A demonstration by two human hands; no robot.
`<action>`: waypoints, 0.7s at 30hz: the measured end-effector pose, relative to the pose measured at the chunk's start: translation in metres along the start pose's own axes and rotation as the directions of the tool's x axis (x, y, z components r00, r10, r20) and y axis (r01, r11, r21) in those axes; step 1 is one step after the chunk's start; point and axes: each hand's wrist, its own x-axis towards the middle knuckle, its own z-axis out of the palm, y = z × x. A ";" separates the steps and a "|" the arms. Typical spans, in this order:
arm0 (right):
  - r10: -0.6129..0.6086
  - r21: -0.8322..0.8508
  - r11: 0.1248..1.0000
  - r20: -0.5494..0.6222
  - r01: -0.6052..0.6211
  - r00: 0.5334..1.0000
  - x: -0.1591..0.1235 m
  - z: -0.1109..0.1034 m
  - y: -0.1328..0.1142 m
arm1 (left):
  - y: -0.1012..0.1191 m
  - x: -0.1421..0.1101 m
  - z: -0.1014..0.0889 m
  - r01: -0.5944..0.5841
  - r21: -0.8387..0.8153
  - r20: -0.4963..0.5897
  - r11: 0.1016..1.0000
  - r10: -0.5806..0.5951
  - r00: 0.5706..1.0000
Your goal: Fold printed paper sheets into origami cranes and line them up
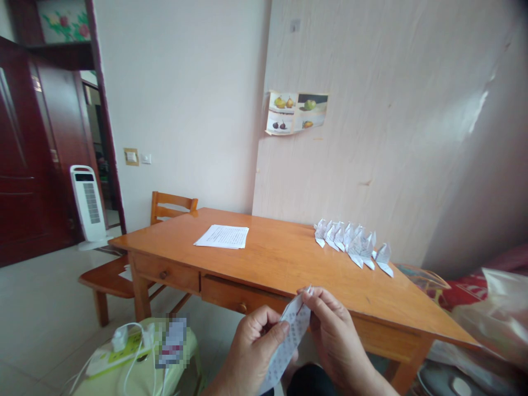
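Note:
A folded sheet of printed paper [292, 335], long and narrow with a pointed upper end, is held up in front of the table's near edge. My left hand [258, 344] pinches its left side between thumb and fingers. Its upper tip is gripped by my right hand [332, 319], the fingers closed around the point. Several folded paper figures [348, 239] made of similar printed paper stand in rows at the table's right back. A stack of printed sheets [223, 236] lies flat on the table's left half.
The wooden table [272, 247] has drawers along its front. A wooden bench [109, 280] and chair [173, 203] stand at its left. Near my left side is a pale green stool [181, 352] bearing a power strip [111, 355] with cords. Plastic bags [487, 308] crowd the right.

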 end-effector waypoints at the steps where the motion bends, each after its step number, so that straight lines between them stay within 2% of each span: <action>1: 0.001 -0.009 1.000 0.003 -0.001 1.000 0.000 0.000 -0.001 | 0.000 0.000 0.000 0.004 -0.011 -0.002 1.000 -0.004 1.000; 12: 0.002 -0.035 0.999 0.028 -0.001 1.000 0.000 -0.002 -0.003 | -0.003 0.002 -0.001 0.025 -0.058 0.019 0.998 -0.024 1.000; 21: -0.040 -0.089 0.995 -0.001 0.040 0.999 0.003 -0.003 -0.002 | -0.008 0.004 -0.005 0.028 -0.054 0.057 0.998 -0.025 0.998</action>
